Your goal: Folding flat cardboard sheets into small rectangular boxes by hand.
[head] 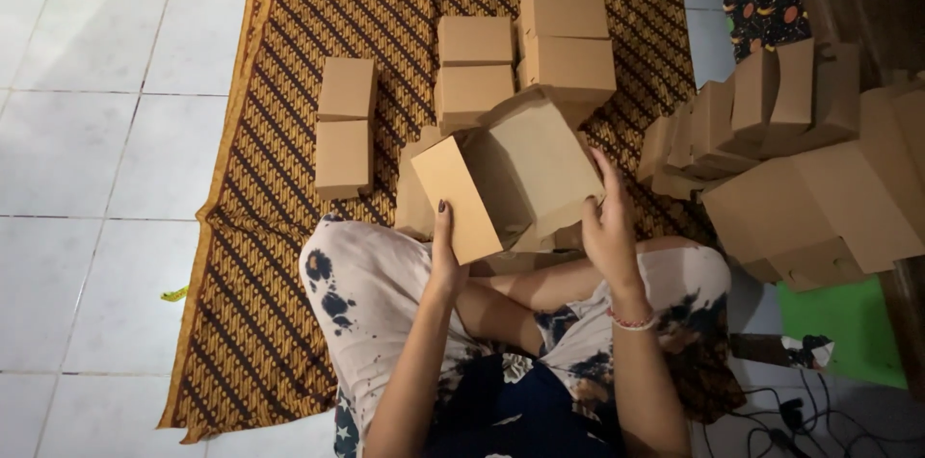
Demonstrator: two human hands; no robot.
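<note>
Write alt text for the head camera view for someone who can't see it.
A seated person holds an open cardboard box between the left hand and right hand, above a patterned brown mat. Closed boxes stand on the mat ahead, and more boxes are piled at right.

Head-worn view, steeply down, close over lap

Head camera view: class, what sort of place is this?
Probably a home floor used for box folding: white floor tiles, a patterned batik mat, and folded cardboard boxes stacked around the seated person.
</note>
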